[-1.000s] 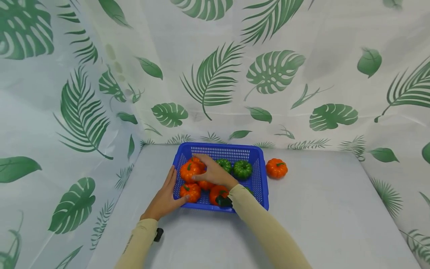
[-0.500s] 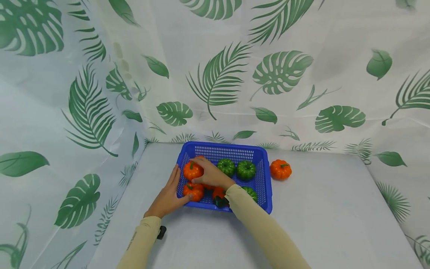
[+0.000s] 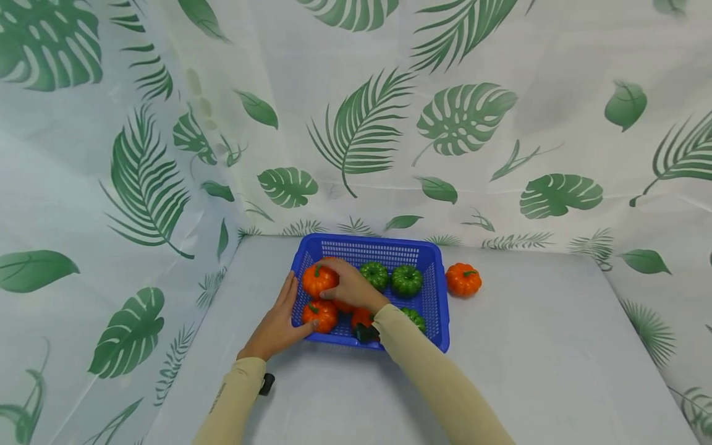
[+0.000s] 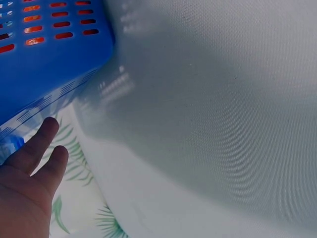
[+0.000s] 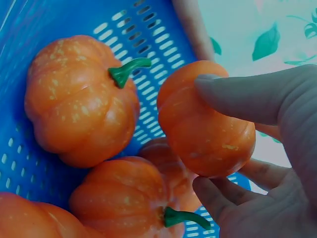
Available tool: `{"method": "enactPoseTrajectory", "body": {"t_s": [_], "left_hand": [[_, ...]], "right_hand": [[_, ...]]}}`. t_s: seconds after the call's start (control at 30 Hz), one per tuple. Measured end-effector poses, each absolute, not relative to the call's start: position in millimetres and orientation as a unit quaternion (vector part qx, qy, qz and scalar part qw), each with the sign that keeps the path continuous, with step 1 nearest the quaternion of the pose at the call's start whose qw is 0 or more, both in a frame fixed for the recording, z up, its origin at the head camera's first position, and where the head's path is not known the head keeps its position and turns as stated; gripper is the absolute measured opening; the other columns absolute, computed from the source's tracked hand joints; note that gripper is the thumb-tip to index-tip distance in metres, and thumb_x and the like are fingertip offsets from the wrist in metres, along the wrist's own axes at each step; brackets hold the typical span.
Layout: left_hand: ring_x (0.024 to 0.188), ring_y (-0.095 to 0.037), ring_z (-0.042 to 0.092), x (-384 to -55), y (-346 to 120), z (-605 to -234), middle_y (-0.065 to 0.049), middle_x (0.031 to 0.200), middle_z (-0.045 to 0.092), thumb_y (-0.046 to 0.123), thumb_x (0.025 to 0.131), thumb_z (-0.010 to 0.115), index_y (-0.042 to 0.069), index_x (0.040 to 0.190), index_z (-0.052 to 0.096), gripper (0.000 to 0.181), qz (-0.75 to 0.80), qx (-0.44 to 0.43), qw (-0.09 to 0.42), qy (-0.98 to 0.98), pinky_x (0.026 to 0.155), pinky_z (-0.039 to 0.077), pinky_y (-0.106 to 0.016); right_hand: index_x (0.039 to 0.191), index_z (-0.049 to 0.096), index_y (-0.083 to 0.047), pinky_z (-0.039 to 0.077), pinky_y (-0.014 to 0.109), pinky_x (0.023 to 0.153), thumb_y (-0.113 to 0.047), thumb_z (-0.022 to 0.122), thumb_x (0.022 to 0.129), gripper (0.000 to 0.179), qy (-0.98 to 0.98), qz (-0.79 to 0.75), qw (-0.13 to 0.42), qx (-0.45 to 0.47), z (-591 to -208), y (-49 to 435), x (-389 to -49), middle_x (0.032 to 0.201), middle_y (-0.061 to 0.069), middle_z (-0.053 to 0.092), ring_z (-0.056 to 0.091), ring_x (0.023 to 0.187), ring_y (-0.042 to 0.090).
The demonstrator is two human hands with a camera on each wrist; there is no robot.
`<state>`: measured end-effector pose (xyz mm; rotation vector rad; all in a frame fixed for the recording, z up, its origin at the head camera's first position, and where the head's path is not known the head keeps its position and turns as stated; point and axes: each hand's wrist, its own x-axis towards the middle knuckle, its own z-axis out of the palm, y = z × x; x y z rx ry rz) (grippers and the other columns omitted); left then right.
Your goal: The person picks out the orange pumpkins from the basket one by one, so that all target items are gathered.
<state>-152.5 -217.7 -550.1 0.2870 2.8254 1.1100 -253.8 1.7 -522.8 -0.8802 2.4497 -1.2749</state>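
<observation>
A blue perforated basket holds several orange and green toy pumpkins. My right hand reaches into its left part and grips an orange pumpkin. In the right wrist view, the thumb presses one side of that pumpkin and fingertips touch the other. Other orange pumpkins lie beside it. My left hand rests against the basket's front left corner, fingers straight along the outside wall and thumb over the front rim. The left wrist view shows two of its fingers spread beside the basket wall.
Green pumpkins sit in the basket's right part. One orange pumpkin lies on the white table just right of the basket. A leaf-printed sheet hangs behind and to the left.
The head view has shifted slightly. My right hand has moved a little left within the basket, closer around the orange pumpkin. My left hand stays at the basket corner.
</observation>
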Motion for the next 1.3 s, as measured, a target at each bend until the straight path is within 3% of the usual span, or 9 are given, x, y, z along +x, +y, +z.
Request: {"method": "enactPoseTrajectory", "body": {"t_s": [0.93,1.3], "left_hand": [[0.161,-0.040,0.018,-150,-216,-549,0.003,0.180,-0.010,0.054,0.096,0.073,0.012,0.173,0.002,0.113,0.364,0.085,0.056,0.926,0.123,0.026,-0.064],[0.162,-0.041,0.016,-150,-215,-550,-0.003,0.180,-0.008,0.054,0.096,0.072,0.008,0.173,0.004,0.113,0.361,0.089,0.050,0.927,0.122,0.025,-0.062]], "right_hand": [[0.154,0.058,-0.014,0.043,0.054,0.117,-0.017,0.085,0.093,0.066,0.830,-0.497,0.081,-0.241,-497,73,-232,0.157,0.008,0.052,0.051,0.141,0.031],[0.153,0.058,-0.013,0.042,0.064,0.116,-0.024,0.085,0.093,0.068,0.839,-0.498,0.038,-0.217,-489,118,-216,0.157,0.013,0.052,0.051,0.142,0.037]]}}
